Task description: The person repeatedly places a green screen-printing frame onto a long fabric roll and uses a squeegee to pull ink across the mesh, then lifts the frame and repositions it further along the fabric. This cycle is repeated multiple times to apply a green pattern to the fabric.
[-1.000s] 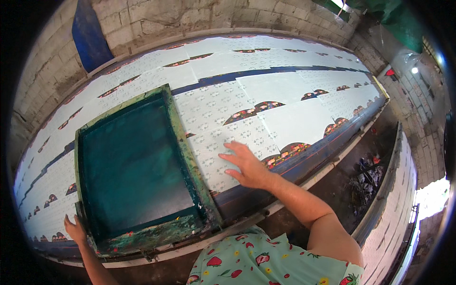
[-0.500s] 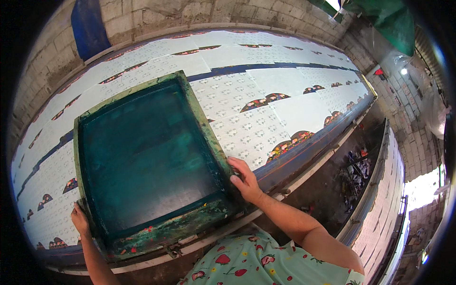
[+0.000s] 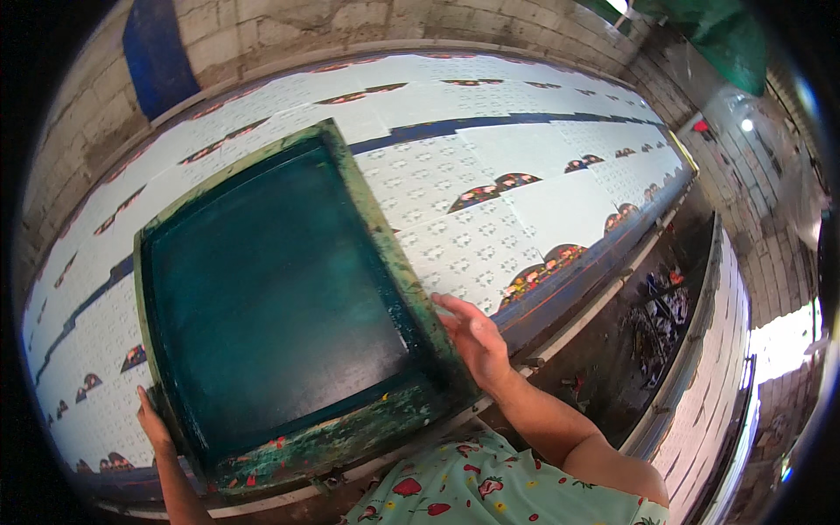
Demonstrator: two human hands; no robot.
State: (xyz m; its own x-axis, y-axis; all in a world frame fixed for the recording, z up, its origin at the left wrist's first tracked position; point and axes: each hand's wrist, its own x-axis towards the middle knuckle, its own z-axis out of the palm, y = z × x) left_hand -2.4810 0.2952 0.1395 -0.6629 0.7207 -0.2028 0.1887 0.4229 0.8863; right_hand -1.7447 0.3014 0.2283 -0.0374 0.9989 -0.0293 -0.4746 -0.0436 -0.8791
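A large screen-printing frame (image 3: 385,236) lies tilted over the long table, its mottled green wooden rim around a dark teal mesh. My left hand (image 3: 156,426) is at the rim's near left side, one finger stretched up along the outer edge and the others partly hidden. On the opposite side, my right hand (image 3: 479,346) presses against the rim near its right corner, fingers extended along it and thumb beside them. The frame is held between both hands. Under it are white fabric sheets (image 3: 499,149) with small grey prints and dark floral half-round patches.
A rail (image 3: 577,328) runs along the table's near edge. To the right, beyond a dark gap with scattered scraps (image 3: 661,306), stands a second long table (image 3: 700,376) with pale sheets. A block wall (image 3: 262,39) with a blue cloth (image 3: 159,61) borders the far side.
The frame has shifted slightly toward me and to the right and looks larger, as if raised. My right hand moved right with it, its fingers now straighter; my left hand moved slightly down.
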